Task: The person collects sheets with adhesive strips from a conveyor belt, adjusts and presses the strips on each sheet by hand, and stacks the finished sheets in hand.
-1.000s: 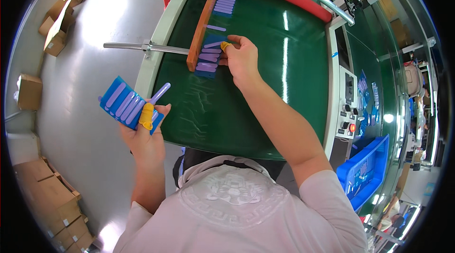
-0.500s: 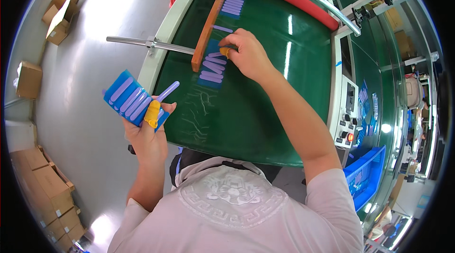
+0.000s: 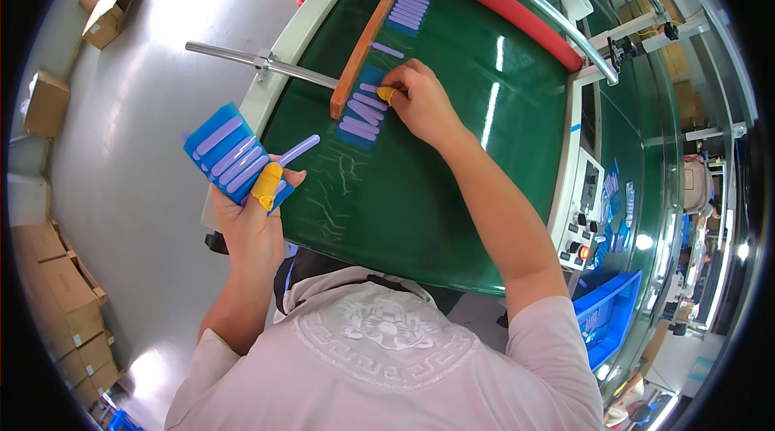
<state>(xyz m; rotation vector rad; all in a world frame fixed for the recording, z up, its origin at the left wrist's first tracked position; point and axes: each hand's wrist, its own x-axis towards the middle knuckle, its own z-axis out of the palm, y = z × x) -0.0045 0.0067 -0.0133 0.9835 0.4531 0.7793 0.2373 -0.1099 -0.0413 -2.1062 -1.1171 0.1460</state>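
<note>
Blue sheet (image 3: 227, 147) with purple strips (image 3: 219, 135), gripped in my left hand (image 3: 250, 221); one strip (image 3: 299, 150) juts past the thumb. Second blue sheet (image 3: 372, 77), on green belt (image 3: 452, 205): my right hand (image 3: 420, 102), fingertips bunched at its strips (image 3: 360, 126); whether gripping one, I cannot tell. Possible fault: skewed strips, should my fingers drag sideways.

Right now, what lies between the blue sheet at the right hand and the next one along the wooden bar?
A single purple strip lies on the green belt, as the head view shows.
</note>
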